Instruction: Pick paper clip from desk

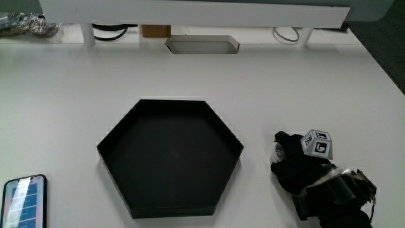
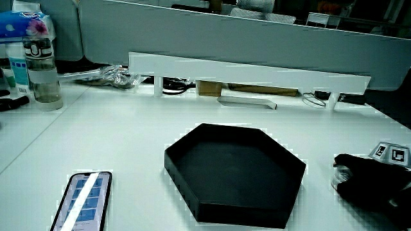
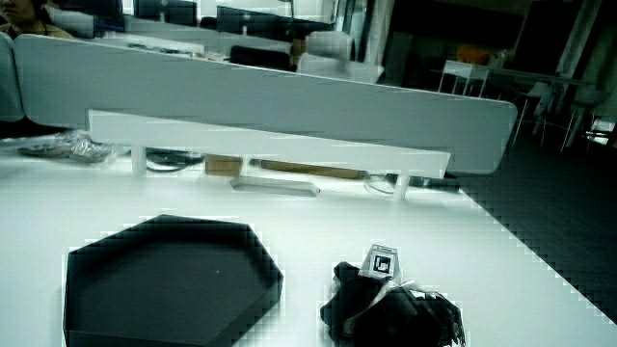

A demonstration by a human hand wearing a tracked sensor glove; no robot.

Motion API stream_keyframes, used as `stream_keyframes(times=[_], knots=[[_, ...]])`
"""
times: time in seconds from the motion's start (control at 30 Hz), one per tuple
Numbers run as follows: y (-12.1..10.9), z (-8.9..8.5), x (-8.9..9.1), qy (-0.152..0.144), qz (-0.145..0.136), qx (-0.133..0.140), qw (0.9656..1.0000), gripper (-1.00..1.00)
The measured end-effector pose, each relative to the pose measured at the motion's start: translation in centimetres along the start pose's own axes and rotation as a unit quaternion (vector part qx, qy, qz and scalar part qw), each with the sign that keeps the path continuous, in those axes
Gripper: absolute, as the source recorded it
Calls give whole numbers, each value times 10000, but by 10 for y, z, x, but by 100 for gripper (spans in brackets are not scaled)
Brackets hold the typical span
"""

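Paper clip: not made out with any certainty. A small pale glint shows under the fingertips [image 1: 279,151] in the main view, on the white desk [image 1: 297,88]; it may be the clip, but it is too small to tell.

Hand [image 1: 300,166], black glove, rests low on the desk beside the black hexagonal tray [image 1: 171,158], apart from it with a strip of bare desk between. Fingers curled downward, tips at the desk surface. Cannot tell whether they actually pinch anything or are only bunched.

Patterned cube [image 1: 317,144] sits on the back of the hand, white with black marks; seen in both side views as well [image 2: 392,154] [image 3: 381,262]. Forearm runs off from the hand toward the person's edge of the desk.

Side views show the hand [image 2: 372,183] [image 3: 386,308] as a dark lump pressed close to the desk, fingers pointing toward the tray [image 2: 234,173] [image 3: 169,280].

Tray is shallow and holds nothing.

Phone [image 1: 25,201], screen lit, lies near the person's edge of the desk, with the tray between it and the hand. A clear bottle [image 2: 42,70] stands farther from the person than the phone [image 2: 83,200]. White raised shelf [image 1: 190,12] on short legs stands before the low partition [image 3: 260,96]; cables [image 1: 114,28] lie under it.
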Motion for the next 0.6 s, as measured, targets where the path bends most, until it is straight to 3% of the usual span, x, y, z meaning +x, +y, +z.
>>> stream_keyframes(times=[0.17, 0.2, 0.27, 0.43, 0.47, 0.53, 0.6], knots=[[4, -6, -6, -162, -34, -260, 9995, 0], [6, -8, -9, -214, -8, -553, 9982, 0], [7, -11, -13, -279, 75, -696, 9972, 0], [12, -22, -18, -593, -113, -1018, 9930, 0], [13, -24, -19, -649, -146, -957, 9932, 0], [13, -27, -22, -713, -58, -1277, 9892, 0], [13, -29, -24, -805, -38, -1141, 9902, 7]])
